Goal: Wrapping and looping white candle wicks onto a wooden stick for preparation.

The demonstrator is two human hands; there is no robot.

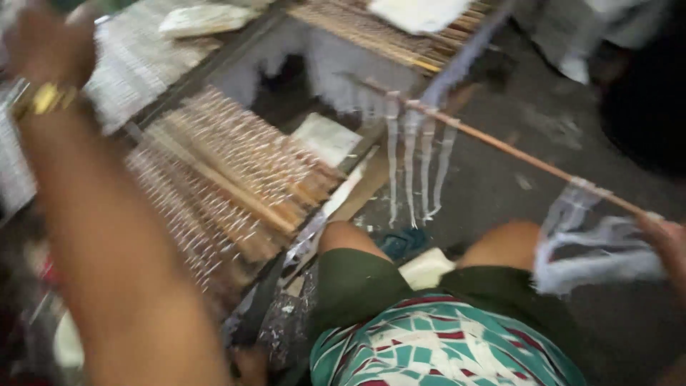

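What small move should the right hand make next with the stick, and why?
Probably lower the stick onto the rack of sticks: the right hand holds it by one end, its white dripping strands hang over the floor.

A rack of thin bamboo sticks [236,179] lies tilted at the middle left. A pale flat slab [327,137] rests just beside its right end. Behind it, across a dark gap, a second rack [371,32] carries a white sheet [418,13]. Below the rack, a blue sandal [404,241] sits on the grey floor [500,186].
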